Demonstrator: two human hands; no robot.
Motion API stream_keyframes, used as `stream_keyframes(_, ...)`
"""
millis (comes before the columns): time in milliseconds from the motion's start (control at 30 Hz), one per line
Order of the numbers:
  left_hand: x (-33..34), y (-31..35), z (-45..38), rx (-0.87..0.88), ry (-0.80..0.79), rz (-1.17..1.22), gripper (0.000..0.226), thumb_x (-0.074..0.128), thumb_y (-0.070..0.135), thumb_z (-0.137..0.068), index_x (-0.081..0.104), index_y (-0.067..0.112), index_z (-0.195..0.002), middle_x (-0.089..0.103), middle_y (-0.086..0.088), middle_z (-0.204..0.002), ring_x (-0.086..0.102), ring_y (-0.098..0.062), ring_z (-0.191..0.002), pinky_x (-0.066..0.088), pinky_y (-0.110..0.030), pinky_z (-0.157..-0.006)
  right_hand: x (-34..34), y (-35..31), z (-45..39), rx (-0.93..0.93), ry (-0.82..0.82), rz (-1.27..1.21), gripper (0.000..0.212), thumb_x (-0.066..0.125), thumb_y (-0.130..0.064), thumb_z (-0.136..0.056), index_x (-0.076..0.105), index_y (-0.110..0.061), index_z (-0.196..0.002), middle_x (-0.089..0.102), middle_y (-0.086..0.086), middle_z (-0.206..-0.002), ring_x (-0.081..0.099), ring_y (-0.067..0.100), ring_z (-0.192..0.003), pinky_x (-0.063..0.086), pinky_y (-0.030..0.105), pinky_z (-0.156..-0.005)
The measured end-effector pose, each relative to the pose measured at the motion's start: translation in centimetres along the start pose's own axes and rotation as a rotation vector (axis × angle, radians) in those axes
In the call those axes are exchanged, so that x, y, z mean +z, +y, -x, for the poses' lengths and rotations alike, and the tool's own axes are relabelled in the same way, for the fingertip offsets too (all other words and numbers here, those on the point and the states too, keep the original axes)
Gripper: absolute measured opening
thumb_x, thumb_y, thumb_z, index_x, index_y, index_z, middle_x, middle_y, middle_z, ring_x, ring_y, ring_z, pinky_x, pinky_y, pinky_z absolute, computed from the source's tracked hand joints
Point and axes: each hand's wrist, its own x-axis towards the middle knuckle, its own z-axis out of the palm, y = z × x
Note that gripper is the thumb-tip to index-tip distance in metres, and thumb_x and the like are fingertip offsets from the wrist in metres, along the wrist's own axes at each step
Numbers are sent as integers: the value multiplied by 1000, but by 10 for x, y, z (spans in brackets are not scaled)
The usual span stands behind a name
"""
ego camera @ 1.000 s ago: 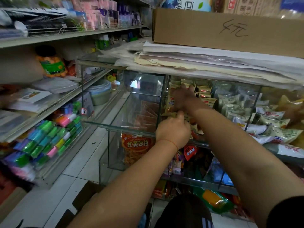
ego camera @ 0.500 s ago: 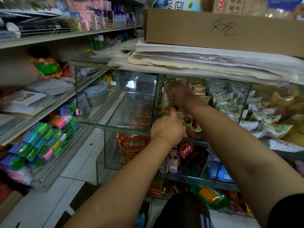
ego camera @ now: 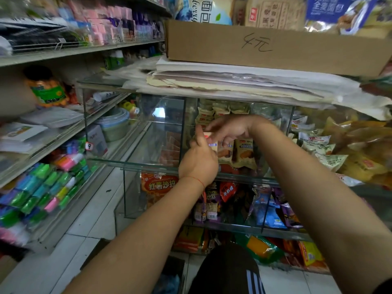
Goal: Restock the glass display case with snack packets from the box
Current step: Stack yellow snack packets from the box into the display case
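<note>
both hands in the glass display case (ego camera: 135,164), mid-frame.
i see left hand (ego camera: 198,164) and right hand (ego camera: 230,129) each pinching one snack packet (ego camera: 212,143), just left of standing packets (ego camera: 244,152).

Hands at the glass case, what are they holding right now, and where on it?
Both the left hand and right hand pinch one small snack packet by its upper end.

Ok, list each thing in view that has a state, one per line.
Left hand: grip closed on a snack packet at the middle compartment.
Right hand: fingers curled onto the same packet from above.
Glass display case: open-fronted; left compartment nearly empty, middle part filled.
Upright packets: standing in a row.
Cardboard box: on the paper stack above the case.
</note>
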Motion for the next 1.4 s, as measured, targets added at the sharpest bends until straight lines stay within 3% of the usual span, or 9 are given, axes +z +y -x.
stream_keyframes(133,1,-1,2,105,131,-62,59,42,35,-95,21,10,-145,29,-18,-141,45,-33,-120,47,-41,-88,-4,-7,0,-49,391,65,53,65,-27,-91,45,-12,-138,63,12,-121,67,17,-86,56,26,-74)
stream_keyframes(267,2,-5,-1,205,9,-203,55,28,54,-96,60,12,-111,58,-10,-117,55,-27,-108,49,-37,-78,-6,-6,-10,-79,691,66,47,65,-29,-90,51,-16,-133,54,7,-136,55,24,-120,43,31,-101)
stream_keyframes(400,1,-6,-3,265,-135,-368,78,15,70,-92,65,15,-67,62,-3,-70,60,-23,-68,38,-28,-55,6,-7,-25,-73,544,238,45,65,-27,-90,54,-18,-133,50,4,-141,46,22,-128,36,28,-97)
stream_keyframes(667,4,-10,-5,316,-88,-381,69,21,66,-92,63,16,-69,63,-2,-74,60,-22,-72,35,-29,-56,33,9,-51,21,487,641,53,56,-40,-89,44,-28,-139,42,10,-144,28,32,-137,23,48,-111)
stream_keyframes(1000,8,-11,-7,321,-79,-402,68,22,62,-92,64,15,-67,62,-3,-70,60,-23,-70,35,-28,-55,34,15,-56,-1,565,780,48,56,-41,-92,52,-19,-135,47,8,-143,23,30,-142,15,51,-116)
stream_keyframes(1133,6,-9,-8,320,-100,-420,60,26,57,-93,63,16,-71,59,-5,-77,60,-24,-81,36,-30,-59,37,8,-39,-55,734,717,33,51,-37,-95,60,-19,-121,58,7,-128,41,28,-128,30,45,-108)
stream_keyframes(1233,-4,-14,5,482,95,-391,42,39,44,-91,68,13,-87,62,-7,-92,54,-24,-93,37,-36,-73,53,-7,-6,-258,1030,558,18,50,-27,-93,61,-13,-98,62,6,-96,57,21,-91,47,34,-73)
stream_keyframes(1333,-10,-49,34,689,429,-210,22,52,26,-84,59,14,-68,58,-6,-69,51,-24,-69,38,-37,-62,85,-20,28,-544,1228,600,11,53,-21,-86,52,-12,-80,55,3,-75,49,17,-66,32,28,-53)
stream_keyframes(1400,-8,-94,50,487,296,-185,28,49,32,-84,61,14,-66,61,-7,-66,58,-27,-62,45,-34,-54,122,-23,31,-667,1181,713,12,55,-21,-82,52,-11,-76,55,6,-71,52,22,-65,35,32,-53)
